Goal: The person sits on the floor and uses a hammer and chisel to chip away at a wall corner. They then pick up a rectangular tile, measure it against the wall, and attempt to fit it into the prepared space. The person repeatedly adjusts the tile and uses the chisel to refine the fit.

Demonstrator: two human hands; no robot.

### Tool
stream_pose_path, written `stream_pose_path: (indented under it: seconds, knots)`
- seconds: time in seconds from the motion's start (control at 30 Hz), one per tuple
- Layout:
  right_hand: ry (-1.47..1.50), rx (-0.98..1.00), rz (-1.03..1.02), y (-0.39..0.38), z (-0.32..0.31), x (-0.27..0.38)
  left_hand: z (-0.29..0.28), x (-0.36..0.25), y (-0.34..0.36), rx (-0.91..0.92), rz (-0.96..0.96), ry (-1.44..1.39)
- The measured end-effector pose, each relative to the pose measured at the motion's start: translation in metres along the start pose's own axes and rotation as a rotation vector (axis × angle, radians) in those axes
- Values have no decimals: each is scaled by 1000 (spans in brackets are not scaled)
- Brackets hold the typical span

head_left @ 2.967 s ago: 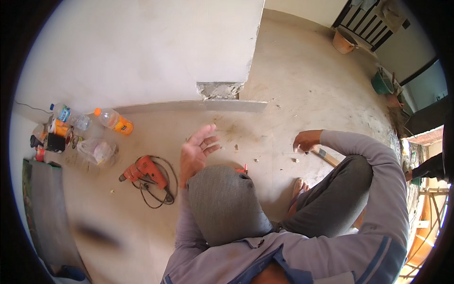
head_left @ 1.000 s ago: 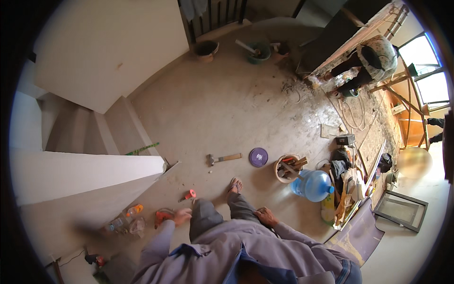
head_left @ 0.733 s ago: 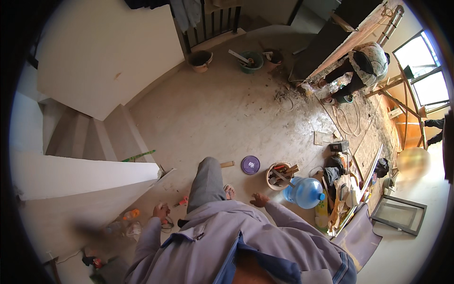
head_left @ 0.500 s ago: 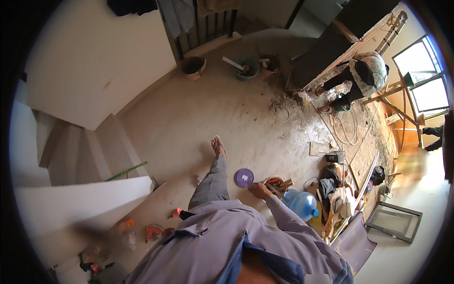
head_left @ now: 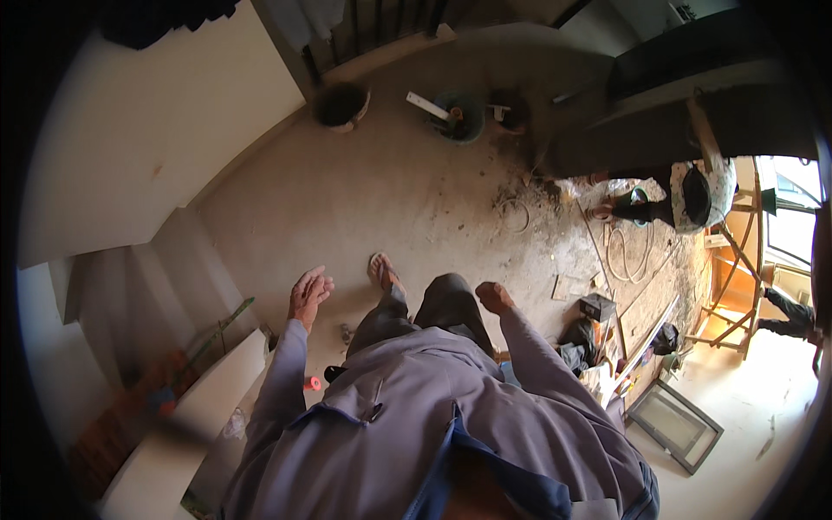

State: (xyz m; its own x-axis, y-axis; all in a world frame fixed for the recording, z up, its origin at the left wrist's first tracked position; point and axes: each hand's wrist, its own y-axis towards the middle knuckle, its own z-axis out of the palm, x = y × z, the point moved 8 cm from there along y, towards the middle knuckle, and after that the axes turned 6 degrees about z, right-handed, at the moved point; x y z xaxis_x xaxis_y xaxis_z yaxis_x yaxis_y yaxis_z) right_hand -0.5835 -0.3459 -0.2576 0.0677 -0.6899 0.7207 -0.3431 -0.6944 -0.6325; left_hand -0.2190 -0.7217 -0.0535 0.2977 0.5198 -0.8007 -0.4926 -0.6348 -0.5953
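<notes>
My left hand (head_left: 309, 295) is held out over the floor beside my left leg, its fingers loosely stretched and nothing visible in them. My right hand (head_left: 494, 298) is closed, knuckles up, just right of my raised right knee (head_left: 452, 295). Whatever lies inside its curled fingers, if anything, is hidden. Below my hands my left foot (head_left: 381, 267), in a sandal, stands on the dusty floor (head_left: 347, 208). A red roll-like thing (head_left: 313, 382) lies near my left sleeve.
Several buckets, one a green bucket (head_left: 457, 120), stand at the far wall. Right, a bent-over person (head_left: 704, 198) works by a coiled hose (head_left: 626, 253) and debris. Nearer are a black box (head_left: 597, 307) and a framed pane (head_left: 676, 425). Stairs (head_left: 165, 286) lie left.
My left hand has come into view at the left. My right hand has moved up and slightly right, and my right knee has risen. The purple round lid is now out of sight.
</notes>
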Motion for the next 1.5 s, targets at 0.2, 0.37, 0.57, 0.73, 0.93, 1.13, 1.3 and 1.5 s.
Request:
stream_pose_path:
  seconds: [0.2, 0.37, 0.57, 0.73, 0.93, 1.13, 1.3, 1.5]
  knots:
    - [369, 121, 383, 157, -108, 168, -21, 57, 28, -184, -39, -41]
    - [280, 74, 331, 368, -214, 194, -20, 210, -121, -336, -410, 219]
    - [-886, -126, 154, 630, -307, 246, 223, 144, -257, -307, -922, 190]
    - [-765, 77, 273, 696, -291, 222, 391, 105, -293, -435, -1046, -173]
    - [-872, 443, 549, 687, -245, 170, 556, 113, -312, -560, -1005, -447]
    - [-923, 414, 407, 679, -209, 174, 507, 123, -202, -738, -889, -879]
    - [-984, 495, 355, 598, -115, 193, 619, 216, -245, -661, -762, -554]
    - [-1062, 438, 332, 509, -60, 271, 554, 247, -216, -632, -737, -825]
